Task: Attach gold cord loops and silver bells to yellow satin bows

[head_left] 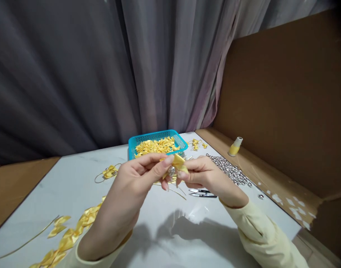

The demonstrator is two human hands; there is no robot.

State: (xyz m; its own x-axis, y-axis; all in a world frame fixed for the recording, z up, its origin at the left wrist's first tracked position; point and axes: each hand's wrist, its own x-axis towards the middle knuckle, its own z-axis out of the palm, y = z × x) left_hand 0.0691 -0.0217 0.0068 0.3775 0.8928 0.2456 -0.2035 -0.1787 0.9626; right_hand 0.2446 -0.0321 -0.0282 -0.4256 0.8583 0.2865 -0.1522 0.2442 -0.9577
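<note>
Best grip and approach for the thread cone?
I'd pinch the bare white top of the thread cone, coming from above and picture left. It stands with the narrow end up, the yellow thread is wound lower down, and the cardboard wall likely limits access from the right.

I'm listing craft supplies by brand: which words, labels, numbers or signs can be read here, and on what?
None can be read.
No lettering shows on the yellow bow in the hands or the blue basket.
Any marks on the snips or thread cone are too small to read.
</note>
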